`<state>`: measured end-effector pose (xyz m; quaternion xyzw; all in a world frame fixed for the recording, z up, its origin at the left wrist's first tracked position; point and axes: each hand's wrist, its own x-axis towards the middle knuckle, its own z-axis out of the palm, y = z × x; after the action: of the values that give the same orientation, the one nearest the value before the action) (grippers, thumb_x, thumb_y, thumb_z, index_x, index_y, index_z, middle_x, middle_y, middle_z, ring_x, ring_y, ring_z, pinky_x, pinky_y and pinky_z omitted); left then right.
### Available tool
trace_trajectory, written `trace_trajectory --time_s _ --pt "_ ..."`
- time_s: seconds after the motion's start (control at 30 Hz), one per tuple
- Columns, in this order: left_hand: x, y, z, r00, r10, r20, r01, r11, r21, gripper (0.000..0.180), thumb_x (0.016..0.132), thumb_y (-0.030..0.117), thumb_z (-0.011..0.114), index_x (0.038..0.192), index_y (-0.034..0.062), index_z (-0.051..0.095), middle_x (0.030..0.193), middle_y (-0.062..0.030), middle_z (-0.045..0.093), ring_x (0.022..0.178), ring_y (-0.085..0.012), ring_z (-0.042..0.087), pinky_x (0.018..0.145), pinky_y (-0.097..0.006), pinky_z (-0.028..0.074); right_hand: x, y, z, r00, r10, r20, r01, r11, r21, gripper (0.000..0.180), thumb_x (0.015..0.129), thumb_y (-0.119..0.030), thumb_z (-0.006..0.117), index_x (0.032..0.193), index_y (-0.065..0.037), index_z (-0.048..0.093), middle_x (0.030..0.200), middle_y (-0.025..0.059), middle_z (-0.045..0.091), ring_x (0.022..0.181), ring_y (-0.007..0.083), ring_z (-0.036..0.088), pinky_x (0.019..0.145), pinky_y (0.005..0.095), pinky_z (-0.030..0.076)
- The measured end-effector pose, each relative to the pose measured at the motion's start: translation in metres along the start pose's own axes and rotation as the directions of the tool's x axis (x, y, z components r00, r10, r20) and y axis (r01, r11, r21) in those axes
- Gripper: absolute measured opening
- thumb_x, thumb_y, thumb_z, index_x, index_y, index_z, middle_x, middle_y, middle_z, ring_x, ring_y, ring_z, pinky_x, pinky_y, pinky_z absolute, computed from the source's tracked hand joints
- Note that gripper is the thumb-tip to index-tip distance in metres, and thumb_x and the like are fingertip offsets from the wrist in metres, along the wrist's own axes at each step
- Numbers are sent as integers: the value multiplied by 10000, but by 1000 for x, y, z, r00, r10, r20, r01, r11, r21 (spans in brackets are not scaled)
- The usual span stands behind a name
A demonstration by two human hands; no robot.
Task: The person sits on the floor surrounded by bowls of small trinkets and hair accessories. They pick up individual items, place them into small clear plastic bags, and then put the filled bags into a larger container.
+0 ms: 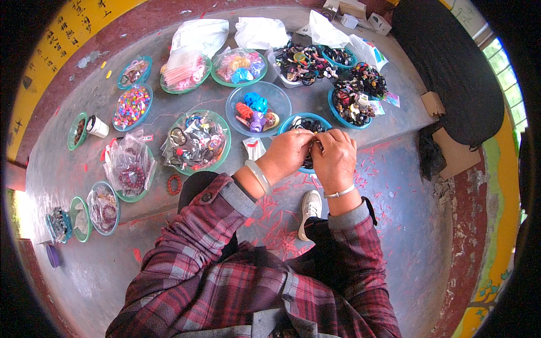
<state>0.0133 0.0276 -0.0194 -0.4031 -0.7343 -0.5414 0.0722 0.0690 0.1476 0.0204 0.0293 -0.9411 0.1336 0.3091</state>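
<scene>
Two bare hands, single head view. Left hand (287,152) and right hand (335,158) meet just right of frame centre, above a round blue plastic bowl (283,125) holding a tangle of black elastic bands (305,123). Grip: thumbs and fingers of both hands are pressed in close, apparently pinching one small dark piece (311,150) between them. Fingers cover most of it; exact kind and contact points, cannot tell. Piece sits over the bowl's middle, hands nearly touching.

Doing it well, my judgement: keep the pinch at the fingertips, not deeper in the palm, so a small stretchy piece can be turned without slipping. One hand should steady, the other do the fine work; pull gently, since elastic may snap back. Stay over the bowl so a dropped piece lands in it, not among the thin red scraps (276,225) on the floor at lower centre. Better to tilt the fingers apart a little for a clear look at the piece.

Mind the wrists: pale ring bangle (259,177) on the left, slim silver bangle (340,192) on the right; loose bands could catch there. White flat packet (254,149) lies near the left hand, left of the bowl.
</scene>
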Motion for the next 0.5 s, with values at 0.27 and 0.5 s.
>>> trace_trajectory --time_s 0.27,0.5 --pt "-2 -3 3 1000 -6 7 6 1000 -4 155 781 41 506 904 -20 578 857 -171 595 787 -319 586 669 -341 471 -1 -1 0 999 10 50 -9 999 -34 68 653 -139 600 698 -91 581 726 59 540 738 266 525 645 387 369" --pt "-1 -2 2 1000 -16 22 17 999 -27 157 785 49 506 906 -14 584 859 -170 598 791 -316 588 669 -341 471 -2 1 1 999 13 37 -13 1000 -8 67 652 -132 598 701 -88 584 726 60 540 739 265 525 655 388 374"
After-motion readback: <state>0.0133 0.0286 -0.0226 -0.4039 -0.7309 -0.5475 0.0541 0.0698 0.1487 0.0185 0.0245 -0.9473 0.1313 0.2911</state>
